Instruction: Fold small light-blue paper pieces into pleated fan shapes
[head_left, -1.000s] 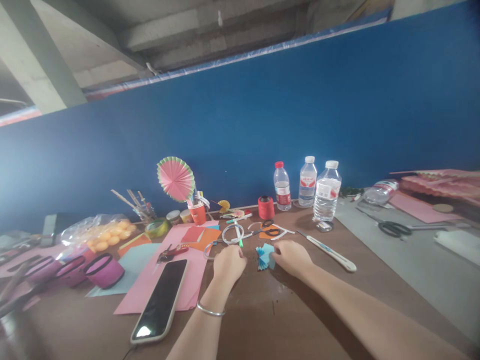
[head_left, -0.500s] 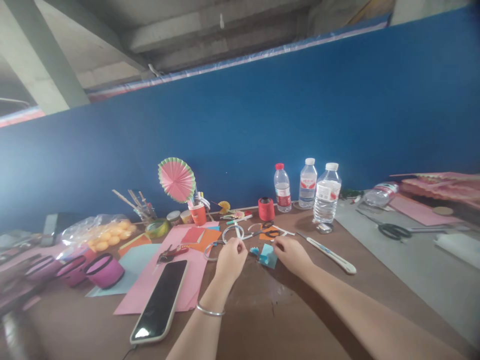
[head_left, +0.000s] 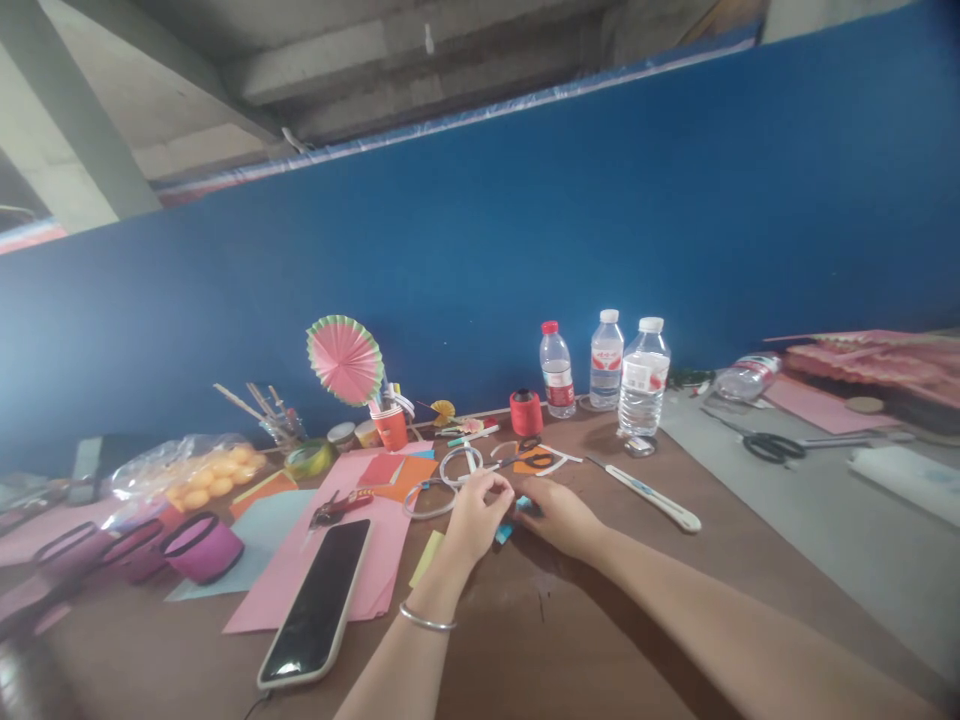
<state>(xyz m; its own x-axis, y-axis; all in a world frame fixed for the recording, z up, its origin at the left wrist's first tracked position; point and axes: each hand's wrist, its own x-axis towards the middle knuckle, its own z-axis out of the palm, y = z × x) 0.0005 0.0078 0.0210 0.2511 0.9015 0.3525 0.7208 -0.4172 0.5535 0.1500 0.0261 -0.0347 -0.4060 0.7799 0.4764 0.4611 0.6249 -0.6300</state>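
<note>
Both hands are close together over the brown table, with small bits of light blue paper (head_left: 503, 534) between them. My left hand (head_left: 478, 515) has its thumb and forefinger curled into a pinch; whatever lies in it is too small to make out. My right hand (head_left: 561, 518) reaches in from the right, palm down, its fingers closed over the blue paper and covering most of it. A yellow paper piece (head_left: 426, 558) lies beside my left wrist. Just beyond the hands are small scissors (head_left: 537, 460), an orange paper scrap (head_left: 525, 458) and a clear ring of tape (head_left: 461, 466).
A white utility knife (head_left: 652, 497) lies to the right, with several water bottles (head_left: 643, 385) behind it. At the left are a phone (head_left: 319, 605), pink paper sheets (head_left: 292, 570) and purple cups (head_left: 202, 547). A paper fan (head_left: 345, 360) stands in a red cup (head_left: 391, 428).
My hands have come closer together, the right moving left over the blue paper, which is now mostly covered. The yellow paper piece has come into view by my left wrist.
</note>
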